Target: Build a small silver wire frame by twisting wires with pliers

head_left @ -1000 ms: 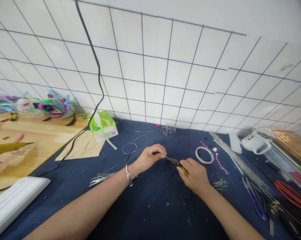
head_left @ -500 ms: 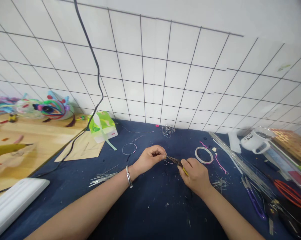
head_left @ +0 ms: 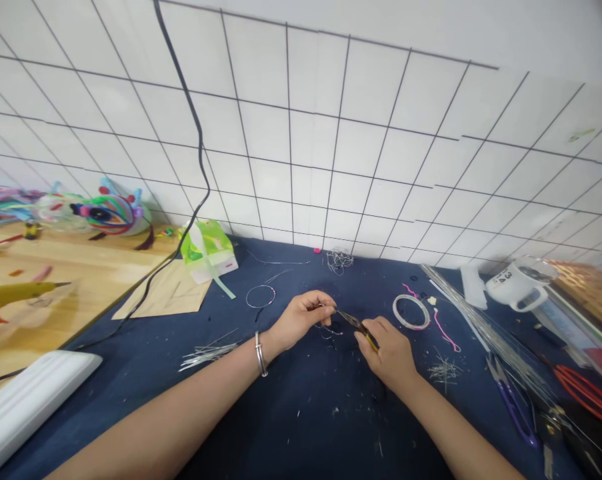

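My left hand (head_left: pixel 303 319), with a silver bangle (head_left: pixel 261 354) on the wrist, pinches a thin wire (head_left: pixel 332 331) whose loop hangs below the fingertips. My right hand (head_left: pixel 389 348) is closed around the yellow handles of small pliers (head_left: pixel 357 325). The pliers' dark tips point left and meet the wire at my left fingertips. Whether the jaws are fully closed is too small to tell. A wire ring (head_left: pixel 261 297) lies left of my left hand, and a roll of tape (head_left: pixel 411 312) is right of my right hand.
Tangled wire (head_left: pixel 339 260) lies by the wall. Cut wires (head_left: pixel 208 355), a tissue pack (head_left: pixel 208 250) and a white device (head_left: pixel 35 410) are at left. At right are long wires (head_left: pixel 473 313), purple scissors (head_left: pixel 513 407), red-handled scissors (head_left: pixel 585 393) and a white mug (head_left: pixel 515 287).
The view has shifted slightly. More of the wire loop now shows below my left fingertips, and the pliers are still at the wire.
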Tool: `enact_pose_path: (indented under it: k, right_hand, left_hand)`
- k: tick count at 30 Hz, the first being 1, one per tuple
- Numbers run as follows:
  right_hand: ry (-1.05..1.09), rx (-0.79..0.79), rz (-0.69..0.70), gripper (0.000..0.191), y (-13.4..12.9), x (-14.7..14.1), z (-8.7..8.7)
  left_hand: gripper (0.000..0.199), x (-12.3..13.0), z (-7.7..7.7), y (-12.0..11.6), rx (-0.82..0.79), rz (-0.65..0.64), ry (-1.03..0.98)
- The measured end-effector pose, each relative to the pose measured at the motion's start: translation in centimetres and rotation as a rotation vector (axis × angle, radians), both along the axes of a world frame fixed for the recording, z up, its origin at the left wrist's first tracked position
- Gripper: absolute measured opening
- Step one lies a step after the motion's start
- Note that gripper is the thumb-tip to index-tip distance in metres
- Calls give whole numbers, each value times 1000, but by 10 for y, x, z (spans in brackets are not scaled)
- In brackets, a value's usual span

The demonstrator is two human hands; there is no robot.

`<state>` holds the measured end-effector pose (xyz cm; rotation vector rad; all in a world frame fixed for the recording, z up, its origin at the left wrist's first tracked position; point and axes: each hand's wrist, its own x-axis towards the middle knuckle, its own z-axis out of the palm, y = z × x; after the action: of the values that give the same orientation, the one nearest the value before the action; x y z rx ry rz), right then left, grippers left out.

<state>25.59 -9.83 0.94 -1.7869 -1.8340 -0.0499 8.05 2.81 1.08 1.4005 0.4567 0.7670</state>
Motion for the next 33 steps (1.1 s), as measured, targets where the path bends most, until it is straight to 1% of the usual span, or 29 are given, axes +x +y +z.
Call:
enact_pose_path:
  k: [4, 8, 12, 15, 20, 24, 30, 33]
  right_hand:
    - [164, -40, 4, 19, 5, 2, -5]
    - [282, -95, 53, 19, 9, 4, -3]
    - [337, -143, 131, 17, 10, 3, 1]
    - [347, -152, 162, 16, 9, 1, 1]
    - [305, -140, 170, 15, 9, 1, -1]
    - [282, -125, 183, 14, 8, 1, -1]
    - [277, -164, 220, 15, 9, 2, 0]
    - [281, -156, 229, 16, 9, 3, -1]
  left_hand:
    - [19, 1, -2, 2, -67, 37, -32]
    - [18, 0, -1, 5, -91, -9, -65]
    - [17, -1, -3, 8, -65, -58, -77]
    - [17, -2, -5, 10, -61, -87, -70]
    - [18, -2, -7, 12, -52, -122, -38]
    - [20, -4, -5, 13, -30, -145, -10]
    - [20, -9, 2, 14, 69, -212, 47]
    - [21, -8, 2, 14, 55, -218, 48]
